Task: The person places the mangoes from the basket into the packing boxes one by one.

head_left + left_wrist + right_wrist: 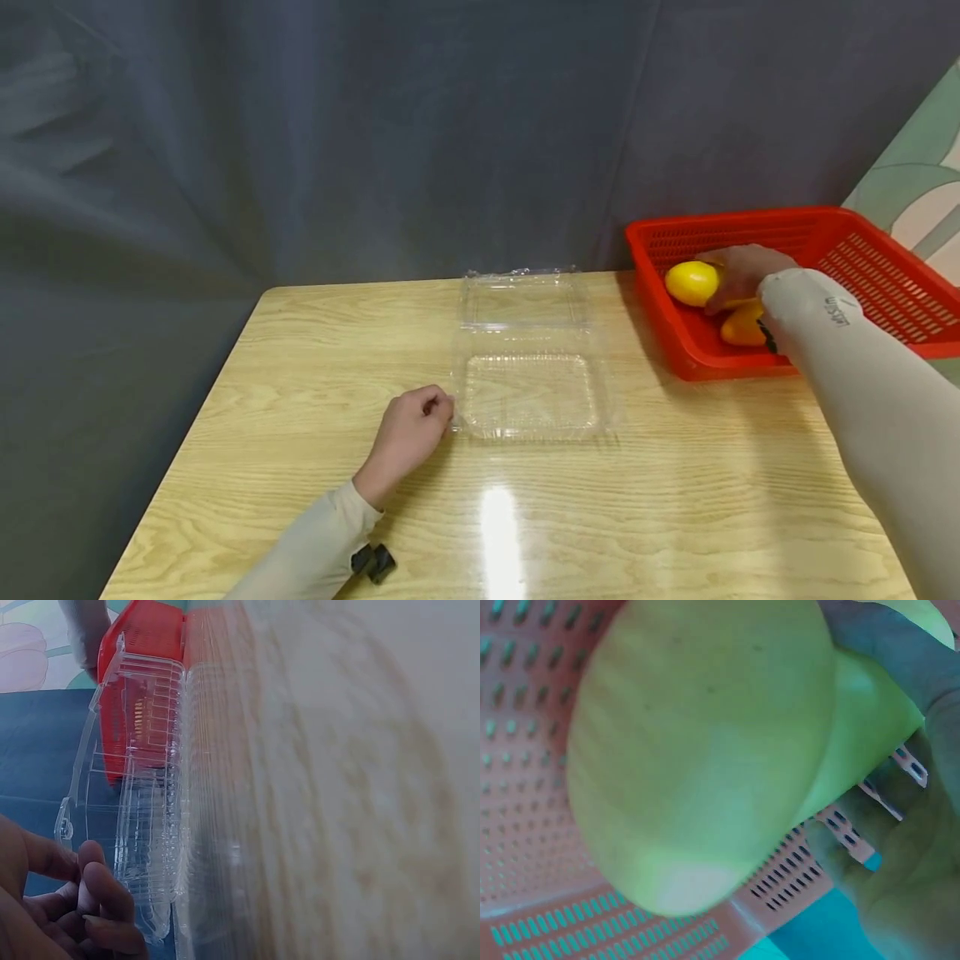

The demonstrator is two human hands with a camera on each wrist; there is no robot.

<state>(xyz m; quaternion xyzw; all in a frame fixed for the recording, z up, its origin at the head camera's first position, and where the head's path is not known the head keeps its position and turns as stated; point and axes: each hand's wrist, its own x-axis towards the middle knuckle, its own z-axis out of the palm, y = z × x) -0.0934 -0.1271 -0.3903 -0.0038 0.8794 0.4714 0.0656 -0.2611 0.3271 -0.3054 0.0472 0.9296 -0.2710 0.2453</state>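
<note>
A clear plastic clamshell container (531, 437) lies unfolded on the table, its lid towards the back. My left hand (411, 429) has thumb and curled fingers together at the container's near left corner, pinching its rim. In the left wrist view the fingers (112, 896) are against the clear edge. My right hand (742, 271) reaches into the red basket (675, 346) and grips a yellow fruit (874, 712), mostly hidden in the head view. A lemon (692, 283) sits left of this hand, and an orange-yellow mango (741, 325) sits in front of it.
The slotted basket stands at the table's back right, its walls rising around the fruit. A dark cloth (450, 142) hangs behind the wooden table (300, 367). A patterned surface (922, 158) shows at the far right.
</note>
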